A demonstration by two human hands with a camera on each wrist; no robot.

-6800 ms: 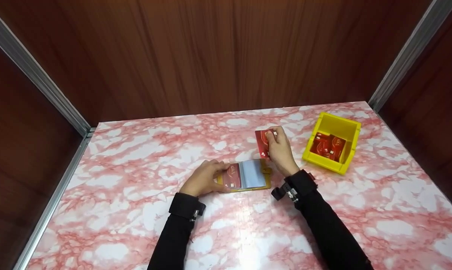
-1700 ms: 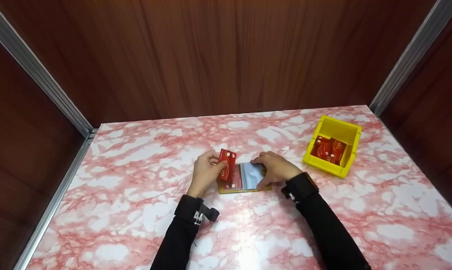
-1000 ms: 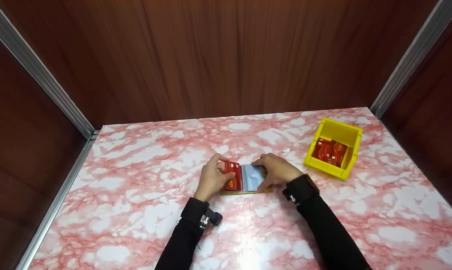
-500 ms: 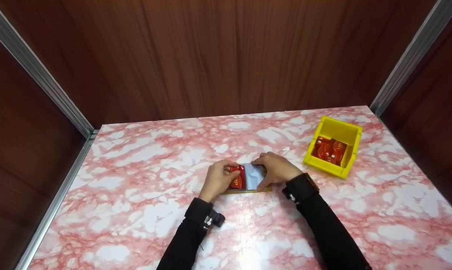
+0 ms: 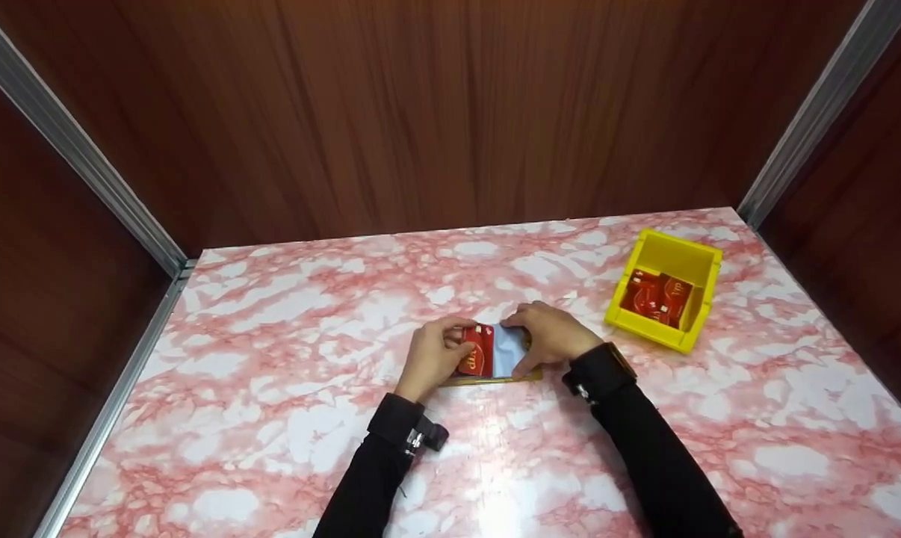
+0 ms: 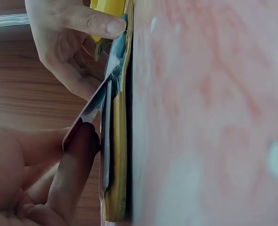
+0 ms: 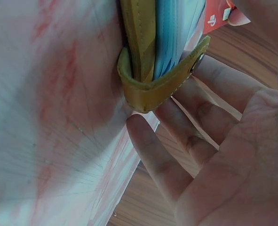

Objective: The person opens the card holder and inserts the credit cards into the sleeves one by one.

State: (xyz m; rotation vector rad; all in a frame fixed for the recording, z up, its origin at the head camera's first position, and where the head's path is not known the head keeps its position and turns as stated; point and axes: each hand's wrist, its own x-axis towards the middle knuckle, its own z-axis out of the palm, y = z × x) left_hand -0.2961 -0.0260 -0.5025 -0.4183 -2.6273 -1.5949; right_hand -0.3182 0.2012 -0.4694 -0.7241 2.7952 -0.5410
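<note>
A yellow card holder (image 5: 525,377) lies spread on the table, with clear sleeves bound inside. Between thumb and fingers my left hand (image 5: 429,360) pinches a red VIP card (image 5: 482,353) over the left half. In the left wrist view that card (image 6: 74,133) slants, its far edge at the mouth of a clear sleeve (image 6: 96,101). My right hand (image 5: 559,334) holds the right-hand sleeve (image 5: 506,351) at its top and bottom edges, and the plastic buckles a little. A snap strap (image 7: 150,96) sticks out beside the right fingers (image 7: 160,160) in the right wrist view.
To the right stands a yellow bin (image 5: 648,332) with several red cards (image 5: 658,299) in it. The table (image 5: 286,321) has a red-and-white marbled top. Dark wood-grain panels (image 5: 435,112) rise at the back and both sides.
The red card passed from my right hand to my left, then came down onto the holder and slid right toward the sleeve. My right hand moved down onto the right-hand page and stayed there.
</note>
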